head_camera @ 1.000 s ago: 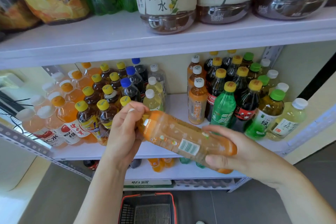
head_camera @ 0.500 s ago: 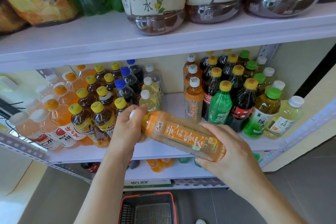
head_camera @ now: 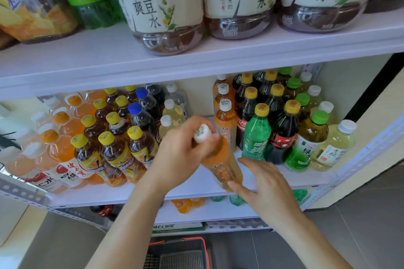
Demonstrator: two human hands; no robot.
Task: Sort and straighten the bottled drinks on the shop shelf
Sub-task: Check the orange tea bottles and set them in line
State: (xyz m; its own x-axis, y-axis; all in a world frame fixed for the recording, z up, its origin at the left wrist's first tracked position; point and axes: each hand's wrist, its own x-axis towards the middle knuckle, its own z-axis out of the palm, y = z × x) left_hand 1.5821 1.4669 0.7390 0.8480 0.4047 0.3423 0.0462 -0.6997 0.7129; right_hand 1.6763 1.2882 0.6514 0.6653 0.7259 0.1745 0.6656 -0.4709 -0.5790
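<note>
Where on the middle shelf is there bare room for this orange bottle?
Bare lane for the orange bottle: between the pale yellow bottles and the white-capped orange row, out to the shelf front. Yellow-capped teas and the right-hand bottles are packed tight.

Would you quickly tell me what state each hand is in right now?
Left hand: closed, gripping the neck of the orange tea bottle.
Right hand: open, straight fingers against the bottle's lower end.
</note>
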